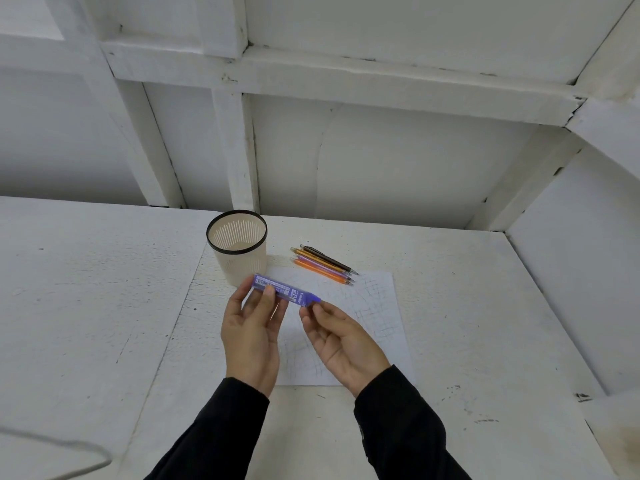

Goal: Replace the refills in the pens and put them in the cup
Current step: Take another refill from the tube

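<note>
My left hand [251, 332] holds a purple refill case [289, 292] marked 2B between thumb and fingers, lifted above the table. My right hand [341, 339] is at the case's capped right end, thumb and forefinger touching or pinching the cap. A cream cup [239, 251] with a black rim and slotted wall stands just behind the case. Several pens [323, 265], black, orange and purple, lie side by side on the table to the right of the cup.
A sheet of scribbled paper [374, 306] lies under my hands on the white table [104, 289]. White panelled walls close in the back and right. A pale curved object [52, 455] shows at the lower left corner.
</note>
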Available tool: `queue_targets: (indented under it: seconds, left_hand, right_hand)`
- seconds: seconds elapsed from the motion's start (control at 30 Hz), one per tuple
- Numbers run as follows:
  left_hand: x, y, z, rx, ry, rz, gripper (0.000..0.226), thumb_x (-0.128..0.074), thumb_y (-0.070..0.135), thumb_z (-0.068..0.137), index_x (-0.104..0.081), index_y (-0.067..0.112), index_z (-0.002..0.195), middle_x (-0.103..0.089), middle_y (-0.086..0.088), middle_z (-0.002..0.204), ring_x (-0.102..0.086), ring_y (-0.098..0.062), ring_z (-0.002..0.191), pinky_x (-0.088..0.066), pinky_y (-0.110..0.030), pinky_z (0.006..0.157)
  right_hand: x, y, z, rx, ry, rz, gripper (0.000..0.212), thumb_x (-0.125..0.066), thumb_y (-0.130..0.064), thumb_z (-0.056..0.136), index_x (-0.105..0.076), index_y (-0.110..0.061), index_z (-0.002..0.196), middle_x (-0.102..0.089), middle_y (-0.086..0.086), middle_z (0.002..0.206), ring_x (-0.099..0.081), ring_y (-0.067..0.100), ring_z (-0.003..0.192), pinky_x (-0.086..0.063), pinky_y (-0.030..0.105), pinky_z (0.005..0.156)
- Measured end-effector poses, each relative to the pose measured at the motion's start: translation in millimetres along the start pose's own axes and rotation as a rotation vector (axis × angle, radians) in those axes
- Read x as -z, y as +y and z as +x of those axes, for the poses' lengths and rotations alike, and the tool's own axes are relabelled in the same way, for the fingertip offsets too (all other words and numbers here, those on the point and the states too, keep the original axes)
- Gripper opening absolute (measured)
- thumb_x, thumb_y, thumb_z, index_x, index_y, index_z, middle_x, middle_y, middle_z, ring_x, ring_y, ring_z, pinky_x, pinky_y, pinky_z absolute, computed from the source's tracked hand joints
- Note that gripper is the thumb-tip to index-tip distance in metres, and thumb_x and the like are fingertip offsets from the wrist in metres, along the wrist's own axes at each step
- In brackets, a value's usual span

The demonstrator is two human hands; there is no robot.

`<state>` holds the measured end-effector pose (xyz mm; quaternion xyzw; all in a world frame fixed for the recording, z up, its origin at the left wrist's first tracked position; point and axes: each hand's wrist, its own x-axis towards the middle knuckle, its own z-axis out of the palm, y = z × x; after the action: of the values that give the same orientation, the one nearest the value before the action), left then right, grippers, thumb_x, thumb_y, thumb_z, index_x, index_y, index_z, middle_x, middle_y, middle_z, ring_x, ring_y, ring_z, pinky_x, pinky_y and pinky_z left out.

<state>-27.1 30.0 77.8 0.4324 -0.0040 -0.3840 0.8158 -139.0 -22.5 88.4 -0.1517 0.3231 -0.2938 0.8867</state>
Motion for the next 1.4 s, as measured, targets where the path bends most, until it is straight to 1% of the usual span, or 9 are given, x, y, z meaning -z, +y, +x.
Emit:
queue_targets:
  seconds: [0.23,0.37,0.47,0.6,0.67,0.77,0.97,1.23,1.4]
  left_hand:
    - [-9.1,6.0,-5.9,-0.238,-0.059,0.264,0.030,-0.062,0.003,0.087,-0.061,0.018,0.113,-0.067,-0.003,0.112,-0.065,-0.019,0.106,-0.056,-0.025,0.075]
    - [-10.7,5.7,-7.7,-0.268,-0.064,0.272,0.030,-0.062,0.002,0.087,-0.062,0.019,0.112,-0.068,-0.001,0.111,-0.066,-0.016,0.105,-0.056,-0.025,0.075]
    - [-7.6,1.9,-6.3,-0.185,-0.033,0.162,0.032,-0.061,0.002,0.088,-0.060,0.015,0.117,-0.066,-0.007,0.116,-0.065,-0.019,0.106,-0.056,-0.026,0.078]
    - [-0.2,-5.6,-3.4,0.028,0.028,-0.057,0.034,-0.058,0.002,0.090,-0.056,0.015,0.121,-0.065,-0.013,0.118,-0.064,-0.022,0.110,-0.056,-0.029,0.086]
    - [2.7,-9.6,-2.4,0.129,0.064,-0.148,0.036,-0.057,0.002,0.090,-0.056,0.016,0.123,-0.066,-0.014,0.118,-0.063,-0.023,0.112,-0.055,-0.031,0.087]
    - [6.3,-13.1,-0.2,0.216,0.097,-0.203,0.037,-0.057,0.002,0.090,-0.056,0.016,0.124,-0.064,-0.015,0.120,-0.063,-0.023,0.111,-0.056,-0.031,0.085]
    - [8.8,-14.4,1.9,0.274,0.118,-0.243,0.041,-0.059,0.005,0.088,-0.055,0.017,0.127,-0.063,-0.016,0.123,-0.063,-0.024,0.111,-0.056,-0.031,0.084]
    - [9.6,-14.2,2.5,0.294,0.128,-0.252,0.041,-0.059,0.006,0.089,-0.055,0.016,0.128,-0.062,-0.015,0.123,-0.063,-0.023,0.110,-0.057,-0.032,0.082]
    - [8.7,-13.3,2.1,0.306,0.146,-0.253,0.041,-0.059,0.007,0.090,-0.055,0.017,0.129,-0.063,-0.014,0.121,-0.063,-0.023,0.108,-0.059,-0.029,0.076]
  right_hand:
    - [-2.2,0.7,-0.4,-0.062,-0.004,0.086,0.026,-0.056,0.002,0.087,-0.062,0.003,0.112,-0.070,0.020,0.096,-0.070,0.022,0.084,-0.059,0.026,0.068]
    - [-1.8,-0.3,0.9,-0.054,-0.008,0.086,0.024,-0.058,0.002,0.084,-0.063,0.002,0.108,-0.070,0.019,0.093,-0.069,0.021,0.082,-0.059,0.027,0.068]
    - [-0.9,-0.3,1.7,0.016,0.026,-0.063,0.020,-0.057,0.000,0.088,-0.064,-0.002,0.107,-0.069,0.014,0.090,-0.067,0.017,0.080,-0.057,0.025,0.068]
    - [-3.6,4.5,1.3,0.281,0.197,-0.563,0.014,-0.060,-0.010,0.090,-0.066,-0.012,0.103,-0.067,0.007,0.092,-0.063,0.014,0.080,-0.054,0.025,0.071]
    - [-6.2,7.2,2.5,0.384,0.252,-0.747,0.010,-0.062,-0.014,0.090,-0.064,-0.015,0.100,-0.068,0.005,0.094,-0.064,0.011,0.078,-0.054,0.023,0.070]
    - [-8.0,8.8,4.7,0.442,0.294,-0.853,0.012,-0.063,-0.016,0.089,-0.059,-0.016,0.100,-0.067,0.003,0.094,-0.065,0.011,0.078,-0.055,0.020,0.067]
    - [-3.7,9.8,7.4,0.469,0.300,-0.964,0.016,-0.064,-0.018,0.089,-0.052,-0.019,0.099,-0.064,0.003,0.097,-0.065,0.015,0.090,-0.055,0.019,0.069]
    - [-8.5,4.0,1.8,0.548,0.282,-1.129,0.019,-0.062,-0.015,0.089,-0.046,-0.016,0.100,-0.059,-0.004,0.090,-0.060,0.008,0.078,-0.050,0.011,0.063]
    - [-9.0,0.6,0.2,0.575,0.292,-1.273,0.019,-0.059,-0.019,0.091,-0.042,-0.021,0.100,-0.055,-0.007,0.093,-0.057,0.005,0.079,-0.046,0.008,0.062]
